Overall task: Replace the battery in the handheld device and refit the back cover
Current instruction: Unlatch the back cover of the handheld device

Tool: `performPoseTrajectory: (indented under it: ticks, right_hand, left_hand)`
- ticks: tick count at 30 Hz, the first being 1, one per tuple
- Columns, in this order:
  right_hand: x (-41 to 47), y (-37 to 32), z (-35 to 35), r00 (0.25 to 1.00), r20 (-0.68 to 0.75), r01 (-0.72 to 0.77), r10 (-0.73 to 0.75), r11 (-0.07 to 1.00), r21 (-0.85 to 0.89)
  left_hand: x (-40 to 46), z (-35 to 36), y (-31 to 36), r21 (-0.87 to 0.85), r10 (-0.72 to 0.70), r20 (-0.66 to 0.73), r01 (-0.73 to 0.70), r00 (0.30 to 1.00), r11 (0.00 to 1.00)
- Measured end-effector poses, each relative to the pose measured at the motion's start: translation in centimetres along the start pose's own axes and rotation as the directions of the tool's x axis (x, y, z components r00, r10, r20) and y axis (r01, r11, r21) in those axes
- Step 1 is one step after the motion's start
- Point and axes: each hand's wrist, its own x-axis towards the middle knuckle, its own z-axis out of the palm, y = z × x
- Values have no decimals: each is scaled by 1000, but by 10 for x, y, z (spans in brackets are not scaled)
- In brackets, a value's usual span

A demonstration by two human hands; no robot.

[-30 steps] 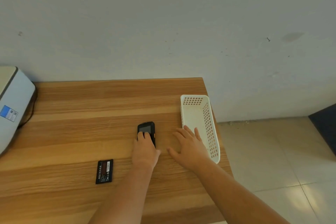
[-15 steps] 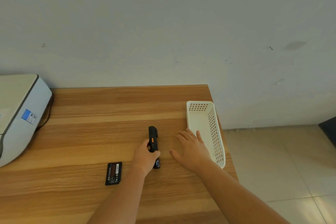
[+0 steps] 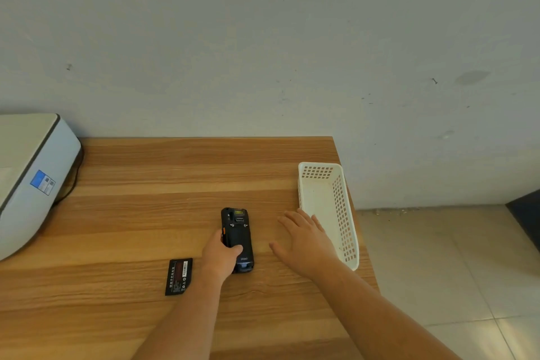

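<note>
The black handheld device [image 3: 237, 231] lies back side up on the wooden table [image 3: 146, 213], its back cover on. My left hand [image 3: 220, 257] grips its left side and lower half, thumb across the back. My right hand [image 3: 306, 240] rests flat on the table just right of the device, fingers spread, holding nothing. A loose black battery [image 3: 178, 276] with a printed label lies flat on the table left of my left wrist.
A white perforated plastic basket [image 3: 340, 213] stands at the table's right edge, touching my right hand's fingers. A white and grey printer [image 3: 29, 178] with a cable sits at the far left. Tiled floor lies beyond the right edge.
My left hand has turned the device over, from screen up, through standing on its edge, to back side up. My right hand has stayed flat in place.
</note>
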Motion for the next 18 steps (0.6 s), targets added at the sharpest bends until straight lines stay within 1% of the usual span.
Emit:
performPoseTrajectory:
  ticks: [6, 9, 14, 18]
  right_hand:
    - [-3, 4, -2, 1000, -21, -8, 8, 1000, 10]
    - [-3, 4, -5, 1000, -19, -11, 11, 1000, 11]
    - [-2, 3, -8, 1000, -18, -5, 5, 1000, 9]
    - [0, 2, -7, 1000, -19, -3, 3, 1000, 14]
  left_hand:
    - [-1, 11, 4, 76, -18, 45, 15, 999, 997]
    - [0, 12, 4, 132, -28, 39, 23, 999, 991]
    - [-1, 14, 4, 165, -18, 8, 16, 1000, 986]
    - [0, 15, 8, 210, -41, 3, 40, 999, 977]
